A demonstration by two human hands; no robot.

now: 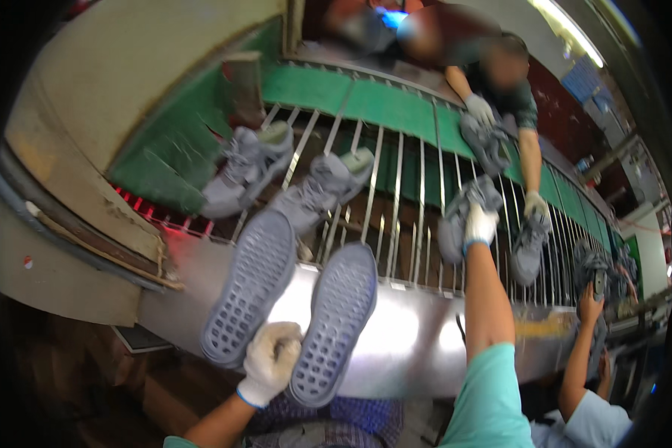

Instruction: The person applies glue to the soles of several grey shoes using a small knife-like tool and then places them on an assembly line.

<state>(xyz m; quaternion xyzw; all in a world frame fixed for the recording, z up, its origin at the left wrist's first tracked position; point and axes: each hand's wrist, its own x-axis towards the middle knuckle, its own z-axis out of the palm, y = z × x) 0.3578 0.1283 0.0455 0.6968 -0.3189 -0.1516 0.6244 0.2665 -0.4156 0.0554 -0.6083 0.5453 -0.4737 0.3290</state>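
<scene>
My left hand, in a white knitted glove, is closed between two grey shoe soles. The left sole and the right sole show rows of square hollows and stand over the metal ledge. With my right arm stretched far forward, my gloved right hand grips a grey sneaker above the conveyor bars. Its fingers are partly hidden by the back of the hand. Beyond the soles, two grey lace-up sneakers, a left one and a right one, lie on the bars.
The bar conveyor has green cloth along its far side and a metal ledge nearest me. Red light glows by the machine housing. Across, a person's gloved hands hold two sneakers. Another person's arm reaches in at right.
</scene>
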